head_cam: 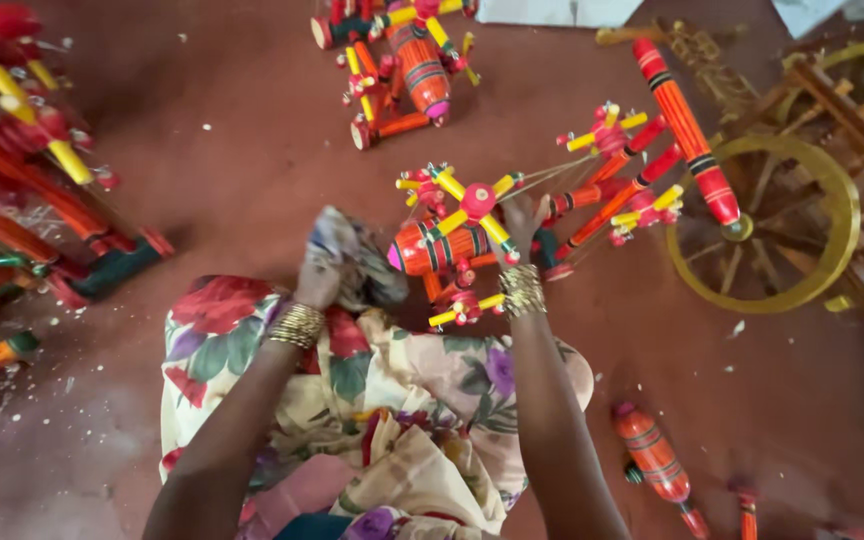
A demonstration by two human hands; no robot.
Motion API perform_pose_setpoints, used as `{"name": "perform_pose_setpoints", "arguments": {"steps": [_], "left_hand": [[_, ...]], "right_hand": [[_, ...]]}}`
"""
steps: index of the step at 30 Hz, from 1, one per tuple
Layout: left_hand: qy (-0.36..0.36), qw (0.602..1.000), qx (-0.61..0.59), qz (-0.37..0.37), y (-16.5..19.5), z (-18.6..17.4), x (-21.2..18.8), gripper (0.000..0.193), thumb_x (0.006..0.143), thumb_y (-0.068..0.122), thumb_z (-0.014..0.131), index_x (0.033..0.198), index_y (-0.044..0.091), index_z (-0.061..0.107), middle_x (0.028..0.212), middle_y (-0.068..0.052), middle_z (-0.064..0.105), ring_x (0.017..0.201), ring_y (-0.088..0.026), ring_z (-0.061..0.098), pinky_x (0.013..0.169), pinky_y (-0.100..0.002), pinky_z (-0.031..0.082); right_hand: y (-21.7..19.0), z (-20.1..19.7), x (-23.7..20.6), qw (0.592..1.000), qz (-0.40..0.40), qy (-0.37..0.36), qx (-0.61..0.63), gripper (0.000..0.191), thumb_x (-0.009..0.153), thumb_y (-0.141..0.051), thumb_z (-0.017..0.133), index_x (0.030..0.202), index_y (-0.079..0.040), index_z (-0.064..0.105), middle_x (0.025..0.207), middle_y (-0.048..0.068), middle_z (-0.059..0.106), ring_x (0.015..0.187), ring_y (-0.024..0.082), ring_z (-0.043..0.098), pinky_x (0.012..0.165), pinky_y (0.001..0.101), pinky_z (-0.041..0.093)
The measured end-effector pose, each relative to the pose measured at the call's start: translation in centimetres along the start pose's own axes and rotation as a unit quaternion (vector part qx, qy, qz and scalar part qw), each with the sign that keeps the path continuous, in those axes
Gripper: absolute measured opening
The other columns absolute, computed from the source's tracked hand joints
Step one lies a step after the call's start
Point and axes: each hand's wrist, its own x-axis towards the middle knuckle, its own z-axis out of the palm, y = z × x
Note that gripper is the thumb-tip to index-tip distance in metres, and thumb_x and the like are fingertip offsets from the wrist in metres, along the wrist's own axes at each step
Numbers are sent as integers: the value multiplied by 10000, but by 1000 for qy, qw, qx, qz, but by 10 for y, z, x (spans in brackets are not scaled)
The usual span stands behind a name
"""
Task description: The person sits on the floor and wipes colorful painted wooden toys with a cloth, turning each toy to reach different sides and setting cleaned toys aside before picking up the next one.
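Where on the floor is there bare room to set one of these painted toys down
Free: the red floor between the left toy pile and the top toy, and the stretch right of the right hand, below the golden wheel, above the loose orange barrel. Crowded: around the toy at both hands, the left hand gripping a cloth.

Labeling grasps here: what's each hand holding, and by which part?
Left hand grips a bunched cloth at its lower end. Right hand holds the red-and-yellow wooden toy by its frame, beside the spoked wheel.
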Motion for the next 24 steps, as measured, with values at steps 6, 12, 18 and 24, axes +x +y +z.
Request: {"name": "perform_pose_setpoints", "arguments": {"steps": [6,12,18,24], "left_hand": [[-33,872,-488,-30,79,-46,-9,383,949,76,614,1329,98,577,1281,-84,663,1186,-256,658,1051,-438,546],[-146,763,-628,-47,129,-14,-18,363,1016,179,596,1321,-17,580,1268,-153,683,1166,-284,668,1075,-465,518],[-341,882,-308,103,184,93,-52,458,1001,231,646,1386,13,526,1343,-131,580,1182,-254,620,1000,-487,523],[-152,969,-18,194,153,68,-46,411,1009,375,671,1348,145,637,1314,-62,647,1179,-235,667,934,-425,585]], "right_hand": [[-6,-57,-25,822,339,-34,456,237,990,-127,598,1165,-21,718,1165,51,726,1066,129,651,949,289,505],[-64,-124,-2,776,399,147,466,343,1088,-282,610,1183,35,701,1171,105,722,1157,219,650,1061,364,467],[-101,-175,9,922,131,24,363,864,764,-319,882,1394,32,406,1376,117,505,1316,263,475,1135,371,353],[-7,-185,-33,908,290,85,291,564,866,-108,836,1367,3,602,1279,89,663,1147,179,649,1042,328,542]]}}
